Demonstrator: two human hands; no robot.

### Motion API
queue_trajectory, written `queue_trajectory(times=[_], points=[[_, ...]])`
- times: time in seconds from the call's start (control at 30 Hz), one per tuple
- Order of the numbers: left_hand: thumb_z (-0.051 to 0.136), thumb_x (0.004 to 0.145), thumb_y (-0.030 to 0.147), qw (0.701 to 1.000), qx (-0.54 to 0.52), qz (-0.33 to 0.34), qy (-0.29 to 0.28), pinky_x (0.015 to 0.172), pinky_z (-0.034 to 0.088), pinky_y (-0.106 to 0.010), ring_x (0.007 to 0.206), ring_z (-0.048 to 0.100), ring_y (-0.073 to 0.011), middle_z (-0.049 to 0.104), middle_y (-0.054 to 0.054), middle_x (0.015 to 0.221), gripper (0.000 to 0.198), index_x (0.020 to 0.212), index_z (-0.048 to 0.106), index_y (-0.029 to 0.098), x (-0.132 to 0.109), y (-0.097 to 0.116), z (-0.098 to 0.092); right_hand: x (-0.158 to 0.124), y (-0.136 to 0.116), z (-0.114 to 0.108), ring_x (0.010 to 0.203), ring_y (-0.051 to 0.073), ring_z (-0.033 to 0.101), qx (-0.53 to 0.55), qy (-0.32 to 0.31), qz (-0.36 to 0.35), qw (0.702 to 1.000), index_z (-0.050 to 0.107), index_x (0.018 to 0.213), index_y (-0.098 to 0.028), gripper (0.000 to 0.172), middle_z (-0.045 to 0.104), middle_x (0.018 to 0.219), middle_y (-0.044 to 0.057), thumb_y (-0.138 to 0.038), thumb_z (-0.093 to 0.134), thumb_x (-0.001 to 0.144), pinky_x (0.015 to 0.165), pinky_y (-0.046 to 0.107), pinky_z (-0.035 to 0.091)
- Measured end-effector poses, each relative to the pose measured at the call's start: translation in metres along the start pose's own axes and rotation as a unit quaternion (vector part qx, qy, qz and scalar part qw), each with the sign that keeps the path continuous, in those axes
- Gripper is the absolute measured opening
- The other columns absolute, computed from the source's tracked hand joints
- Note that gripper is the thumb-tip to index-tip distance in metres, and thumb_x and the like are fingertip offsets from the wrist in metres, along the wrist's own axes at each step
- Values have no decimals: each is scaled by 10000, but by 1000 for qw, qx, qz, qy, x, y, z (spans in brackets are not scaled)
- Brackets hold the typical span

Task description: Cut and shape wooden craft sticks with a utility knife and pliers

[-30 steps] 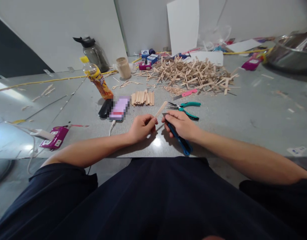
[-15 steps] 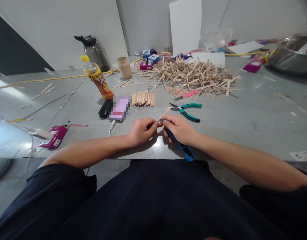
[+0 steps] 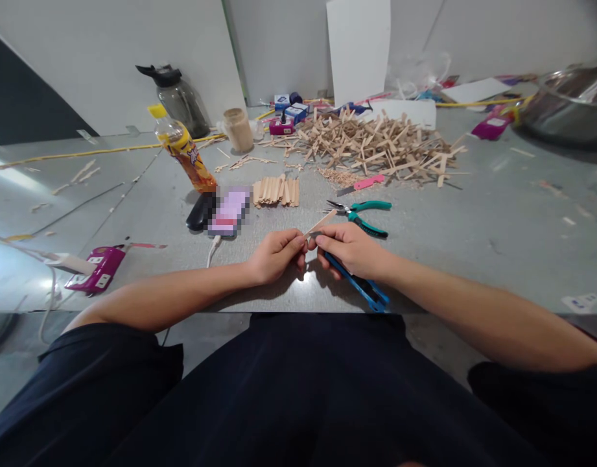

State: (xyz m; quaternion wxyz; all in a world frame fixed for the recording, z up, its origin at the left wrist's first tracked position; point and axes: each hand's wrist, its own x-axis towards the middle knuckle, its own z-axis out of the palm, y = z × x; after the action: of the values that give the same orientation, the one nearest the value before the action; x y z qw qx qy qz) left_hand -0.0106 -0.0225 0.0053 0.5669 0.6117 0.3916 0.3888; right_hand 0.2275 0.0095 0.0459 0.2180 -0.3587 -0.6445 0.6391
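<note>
My left hand [image 3: 280,253] is closed on one end of a thin wooden stick [image 3: 322,222], which slants up to the right. My right hand [image 3: 349,250] grips a blue utility knife [image 3: 359,285], its handle pointing down toward the table edge. The knife's grey tip lies against the stick between my fingertips; exactly where it touches is hidden. Just beyond the right hand lie teal-handled pliers [image 3: 363,216], jaws toward the stick. Farther off are a pink-handled blade [image 3: 361,185] and a neat pile of short wooden sticks [image 3: 276,192].
A big heap of wooden sticks [image 3: 380,146] covers the back middle. At left stand a drink bottle [image 3: 185,152], a grey water bottle [image 3: 181,104] and a jar [image 3: 238,131], with a phone [image 3: 229,211] nearer. A purple power socket [image 3: 96,269] and a metal pot [image 3: 568,107] flank the table.
The knife's handle end has swung slightly to the right. Both hands stay close together with the stick between them; the whole view has shifted a little.
</note>
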Motion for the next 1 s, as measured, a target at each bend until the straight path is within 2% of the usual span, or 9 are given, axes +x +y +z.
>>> queue_trajectory(times=[0.23,0.37,0.57,0.77,0.87,1.0], points=[[754,1154,783,999,38,16,34,592,609,-255,584,741,-135,735,12,708,603,964,696,214,-1,3,-1,-4,-1,-1,442,122,637,12,-27,-9,1000,720,1017,-206,235,708,677,-28,-213,590,1212,471,218,479],[760,1155,759,998,42,18,31,592,620,-263,585,756,-144,763,4,717,569,985,707,219,0,3,-2,-5,-2,-1,439,127,625,24,-4,-21,1000,717,1046,-211,177,706,692,-34,-236,624,1195,456,225,481],[710,1190,642,992,109,29,52,620,572,-248,606,756,-134,787,-2,725,472,973,723,223,-2,4,0,-2,-5,1,443,119,637,-17,22,-4,1000,755,1067,-197,276,726,703,-22,-172,534,1231,463,212,483],[610,1202,497,972,219,50,60,645,507,-254,643,700,-127,809,-16,734,412,970,789,207,-5,9,-2,-4,-8,5,440,111,642,-53,26,22,998,763,1029,-194,318,742,705,-21,-128,525,1229,461,213,482],[604,1205,498,974,214,45,54,667,524,-259,652,719,-130,813,-15,743,414,1000,807,200,-5,9,-3,-4,-7,3,443,113,643,-60,15,18,998,765,1026,-202,324,741,700,-25,-110,517,1215,456,216,483],[640,1216,602,986,158,37,36,691,600,-274,663,758,-147,814,-19,766,466,1046,805,201,-5,5,-4,-4,-2,0,461,116,649,-58,-5,-10,998,763,988,-213,286,763,733,-11,-195,584,1210,468,231,495]])
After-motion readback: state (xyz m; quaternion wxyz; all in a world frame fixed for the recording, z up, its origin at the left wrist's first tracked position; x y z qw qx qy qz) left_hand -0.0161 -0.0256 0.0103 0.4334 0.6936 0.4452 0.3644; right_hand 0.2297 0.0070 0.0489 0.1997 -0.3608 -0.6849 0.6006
